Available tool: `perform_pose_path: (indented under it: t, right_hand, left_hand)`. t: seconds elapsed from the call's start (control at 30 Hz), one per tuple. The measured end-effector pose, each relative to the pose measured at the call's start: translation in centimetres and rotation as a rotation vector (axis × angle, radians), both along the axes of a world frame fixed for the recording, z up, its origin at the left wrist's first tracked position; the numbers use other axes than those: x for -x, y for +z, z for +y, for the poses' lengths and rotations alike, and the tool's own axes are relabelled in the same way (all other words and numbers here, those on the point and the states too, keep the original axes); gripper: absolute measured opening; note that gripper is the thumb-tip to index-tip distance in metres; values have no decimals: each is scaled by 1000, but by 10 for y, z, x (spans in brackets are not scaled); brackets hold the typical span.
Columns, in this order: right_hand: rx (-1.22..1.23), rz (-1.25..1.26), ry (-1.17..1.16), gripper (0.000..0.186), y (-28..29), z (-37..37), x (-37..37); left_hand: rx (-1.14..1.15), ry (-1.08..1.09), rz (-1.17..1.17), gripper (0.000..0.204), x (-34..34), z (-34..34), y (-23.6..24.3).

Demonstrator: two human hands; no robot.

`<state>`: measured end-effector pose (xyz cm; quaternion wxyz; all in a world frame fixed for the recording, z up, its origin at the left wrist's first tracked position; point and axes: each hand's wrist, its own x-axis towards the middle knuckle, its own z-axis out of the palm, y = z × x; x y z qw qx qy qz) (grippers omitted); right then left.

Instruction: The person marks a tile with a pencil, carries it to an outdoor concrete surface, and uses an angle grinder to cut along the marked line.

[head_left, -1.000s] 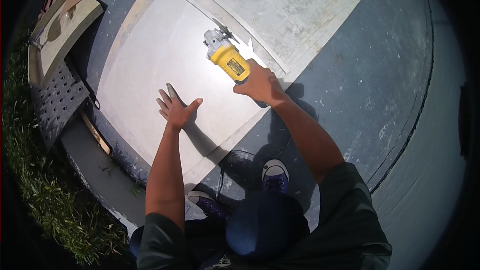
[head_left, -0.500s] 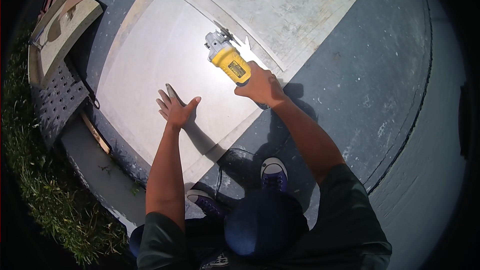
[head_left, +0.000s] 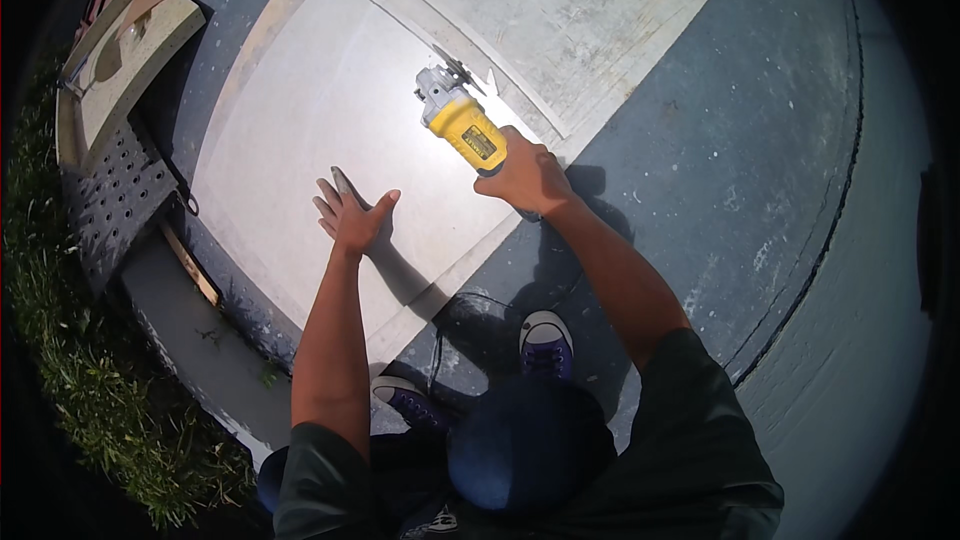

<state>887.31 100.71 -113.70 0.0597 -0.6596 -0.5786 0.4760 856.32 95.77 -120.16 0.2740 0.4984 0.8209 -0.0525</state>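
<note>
My right hand (head_left: 525,175) is wrapped round the body of a yellow and grey angle grinder (head_left: 468,132). Its thin cutting disc (head_left: 455,65) stands on edge at the far end, over the long strip along the sheet's far right side. Fingers spread, my left hand (head_left: 352,210) lies flat on a pale sheet (head_left: 290,130), to the left of the grinder and nearer to me. A narrow cut strip (head_left: 470,48) runs along the sheet's far right edge. Whether the disc touches it I cannot tell.
Beneath lies a larger, stained board (head_left: 600,10) on the grey painted floor (head_left: 740,140). A cord (head_left: 437,355) runs by my shoes (head_left: 547,345). At the left stand a perforated metal plate (head_left: 125,190), a stone-like slab (head_left: 140,70), a wooden strip (head_left: 190,265) and grass (head_left: 90,390).
The grinder and my right hand have shifted very slightly to the right. My left hand stays flat in nearly the same place.
</note>
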Motion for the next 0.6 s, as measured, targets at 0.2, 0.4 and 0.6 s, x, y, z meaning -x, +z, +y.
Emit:
perform_pose_path:
  t: [0.2,0.4,0.6]
  right_hand:
    - [11,-1,-9,63,4,-6,-2]
    - [6,-11,-3,63,5,-10,-3]
    - [-4,-17,4,66,3,-13,-8]
  left_hand:
    - [10,9,-1,129,-3,-2,2]
    - [17,18,22,127,-1,-5,1]
    - [15,21,12,128,-3,-7,-3]
